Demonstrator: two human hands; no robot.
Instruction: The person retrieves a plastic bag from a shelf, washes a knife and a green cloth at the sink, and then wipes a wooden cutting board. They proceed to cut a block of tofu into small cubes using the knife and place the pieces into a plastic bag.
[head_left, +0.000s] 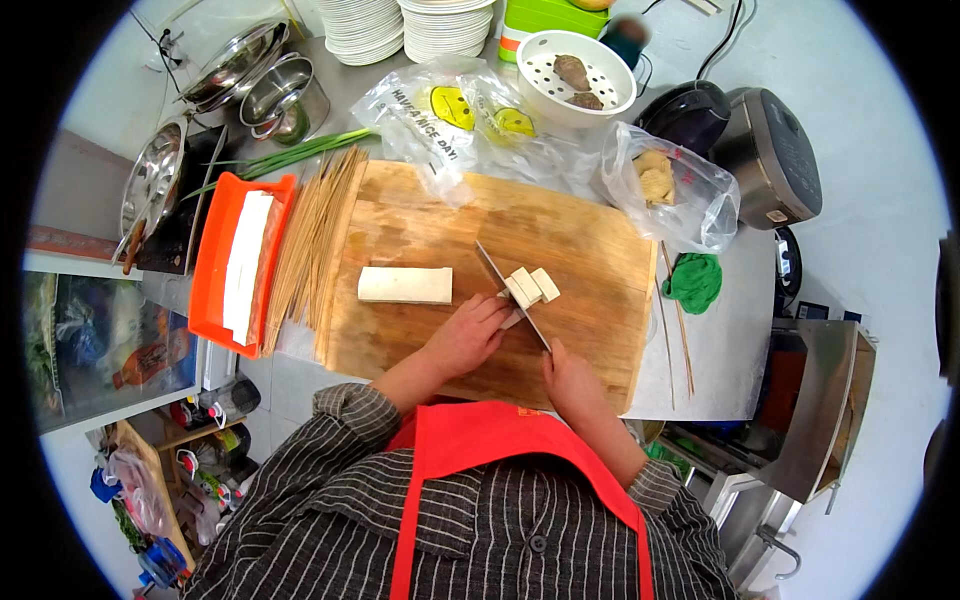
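Note:
My right hand (574, 379) grips the handle of a kitchen knife (514, 296), whose blade is seen nearly edge-on over a wooden cutting board (420, 202). To the blade's left, the fingers of my left hand (469, 336) hold a white piece, apparently tofu, mostly hidden beneath them. Several cut tofu slices (534, 286) lean together just right of the blade. A whole tofu block (405, 285) lies apart on the board's left half. Another long white block (249, 262) is in an orange plastic basket (204, 300) beyond the board's left edge.
Bamboo skewers (311, 240) lie between basket and board, with green scallions (300, 152) behind. Plastic bags (450, 112) overlap the board's back edge. A white colander (525, 94), rice cooker (772, 157) and green cloth (694, 283) stand or lie around it.

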